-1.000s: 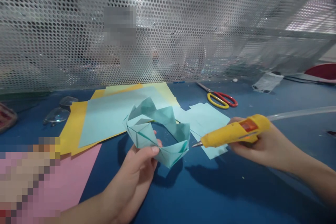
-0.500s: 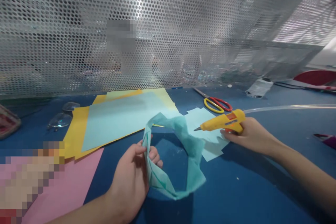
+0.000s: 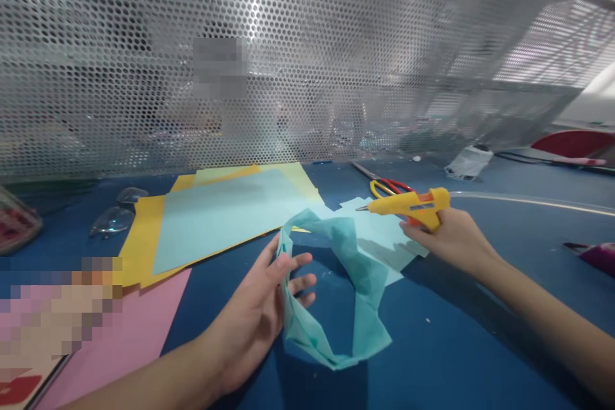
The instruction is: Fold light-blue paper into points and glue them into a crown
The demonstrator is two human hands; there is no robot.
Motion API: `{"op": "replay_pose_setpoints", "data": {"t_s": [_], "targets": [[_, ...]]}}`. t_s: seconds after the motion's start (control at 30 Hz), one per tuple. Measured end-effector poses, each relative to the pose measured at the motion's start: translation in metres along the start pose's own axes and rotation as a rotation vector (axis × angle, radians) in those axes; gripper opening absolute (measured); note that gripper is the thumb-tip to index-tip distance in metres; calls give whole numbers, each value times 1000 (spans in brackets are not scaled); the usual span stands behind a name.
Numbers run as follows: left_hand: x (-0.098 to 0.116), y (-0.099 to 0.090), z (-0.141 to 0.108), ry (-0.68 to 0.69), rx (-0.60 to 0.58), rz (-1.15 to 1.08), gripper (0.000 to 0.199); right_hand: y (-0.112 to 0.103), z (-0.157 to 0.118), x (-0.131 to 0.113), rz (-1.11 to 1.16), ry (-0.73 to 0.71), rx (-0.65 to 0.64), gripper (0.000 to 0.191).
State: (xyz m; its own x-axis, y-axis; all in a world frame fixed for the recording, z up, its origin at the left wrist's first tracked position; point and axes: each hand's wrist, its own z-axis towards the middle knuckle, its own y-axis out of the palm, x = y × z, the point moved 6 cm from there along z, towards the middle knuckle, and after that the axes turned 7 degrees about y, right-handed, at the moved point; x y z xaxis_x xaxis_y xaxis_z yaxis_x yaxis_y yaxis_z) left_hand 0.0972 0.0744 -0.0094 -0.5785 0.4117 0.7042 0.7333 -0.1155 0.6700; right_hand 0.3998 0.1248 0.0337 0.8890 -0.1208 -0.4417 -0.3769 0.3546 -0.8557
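A folded teal paper ring [image 3: 369, 278] stands tilted above the blue table, its left side between the thumb and fingers of my left hand [image 3: 262, 304]. The fingers reach through the ring's opening. My right hand [image 3: 456, 237] grips a yellow hot glue gun [image 3: 408, 203] by its handle. The metal nozzle points left, above the ring and apart from it. Under the gun lie light blue paper pieces [image 3: 379, 237], partly covered by the ring. Behind the gun are scissors [image 3: 384, 186] with one yellow and one red handle loop.
Blue, yellow and pale green sheets [image 3: 216, 218] lie stacked at centre left, pink paper [image 3: 144, 327] nearer me. Glasses [image 3: 113, 221] rest at left. A perforated metal screen [image 3: 288, 45] closes off the back. A white face mask [image 3: 468, 162] and a purple item [image 3: 598, 261] are at right.
My left hand and the paper ring have shifted slightly right, and its fingers have spread somewhat. The glue gun has risen a little, its nozzle now more level.
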Motion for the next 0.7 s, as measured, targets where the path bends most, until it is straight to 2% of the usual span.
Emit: {"op": "replay_pose_setpoints", "data": {"t_s": [0.07,0.17,0.3,0.53,0.7], "targets": [[-1,3,-1,-20,-73,-12,72,-2,1,2,6,22,23,22],[-2,5,-2,-58,-127,-50,61,-5,1,4,16,47,52,22],[-3,7,-1,-75,-120,-99,58,-4,1,5,28,59,66,22],[-1,7,-2,-63,-65,-152,84,1,1,6,36,65,56,21],[-3,5,-2,-65,-93,-141,78,3,0,4,29,78,49,19]]}}
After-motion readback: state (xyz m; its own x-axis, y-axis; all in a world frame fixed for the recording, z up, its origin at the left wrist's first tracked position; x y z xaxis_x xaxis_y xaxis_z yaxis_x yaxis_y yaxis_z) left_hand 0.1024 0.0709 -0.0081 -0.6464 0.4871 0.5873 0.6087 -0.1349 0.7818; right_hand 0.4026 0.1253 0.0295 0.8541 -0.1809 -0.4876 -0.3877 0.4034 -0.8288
